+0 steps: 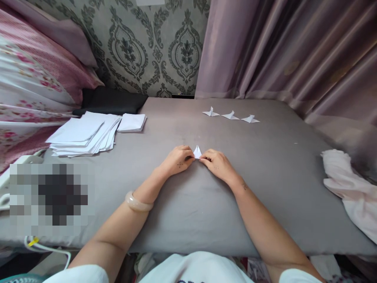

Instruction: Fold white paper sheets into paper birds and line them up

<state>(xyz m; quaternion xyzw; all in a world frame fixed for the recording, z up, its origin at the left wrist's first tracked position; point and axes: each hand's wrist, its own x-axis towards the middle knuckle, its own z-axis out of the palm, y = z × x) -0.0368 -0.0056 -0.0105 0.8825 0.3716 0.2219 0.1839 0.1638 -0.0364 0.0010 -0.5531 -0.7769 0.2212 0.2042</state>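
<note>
A small folded white paper piece point(197, 151), pointed at the far end with a slit down its middle, lies between my two hands at the centre of the table. My left hand point(180, 159) pinches its near left corner. At the near right corner, my right hand point(217, 163) pinches it the same way, thumb and fingers together. Farther back stand three folded paper birds in a row: the left bird point(211, 112), the middle bird point(231, 115) and the right bird point(250, 119).
Loose stacks of white paper sheets point(79, 133) and a smaller paper stack point(131, 122) lie at left. Behind them is a black flat item point(113, 101). Pale cloth point(347, 184) bunches at the right edge. A white cable point(54, 249) hangs at lower left. Curtains point(265, 51) border the grey-covered table point(282, 188).
</note>
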